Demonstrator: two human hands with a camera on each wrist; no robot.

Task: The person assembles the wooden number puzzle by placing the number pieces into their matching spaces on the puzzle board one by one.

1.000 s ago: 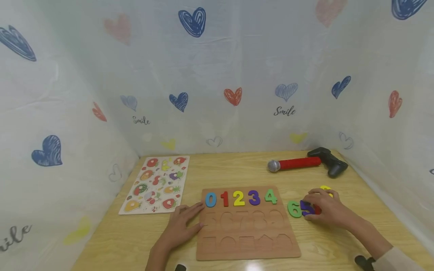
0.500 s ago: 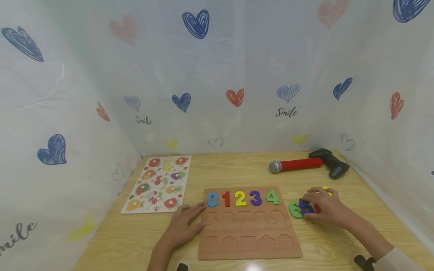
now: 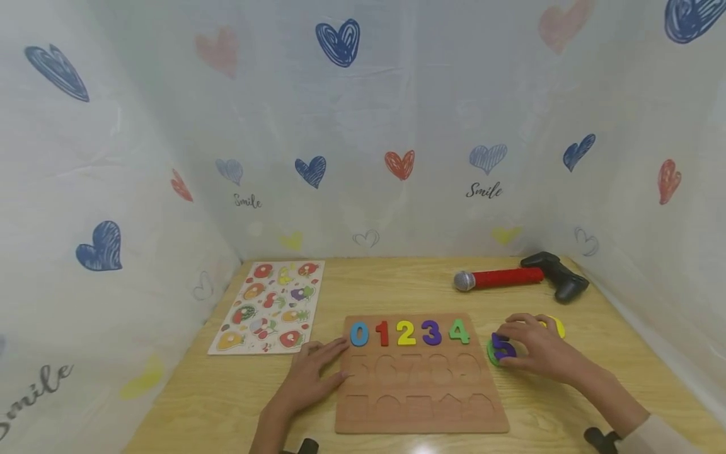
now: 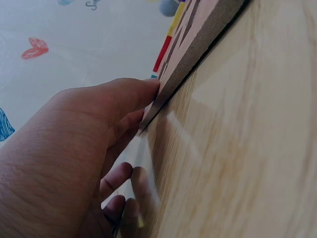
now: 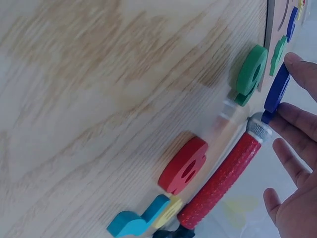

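Observation:
My right hand point(image 3: 541, 348) pinches a purple number 5 point(image 5: 278, 89) between thumb and fingers, raised off the table. In the head view this 5 overlaps a green number 6 point(image 5: 251, 73), which lies beside the right edge of the wooden puzzle board point(image 3: 422, 419). My left hand point(image 3: 312, 375) touches the board's left edge with thumb and fingertips, its fingers fairly straight. Along the board's top row sit the blue 0 point(image 3: 359, 334), red 1 point(image 3: 382, 333), yellow 2 point(image 3: 406, 333), purple 3 point(image 3: 432, 333) and green 4 point(image 3: 459, 331). Two rows of recesses lie below them.
A red number piece point(image 5: 183, 166), a yellow one point(image 3: 558, 326) and a light blue one point(image 5: 136, 216) lie near my right hand. Behind are a red microphone point(image 3: 505, 277) and a black game controller point(image 3: 558, 277). A fruit puzzle board point(image 3: 269, 309) lies at the left.
My right hand has shifted a little left with the purple 5, which now covers more of the green 6. My left hand stays at the board's edge. The head view has turned slightly left.

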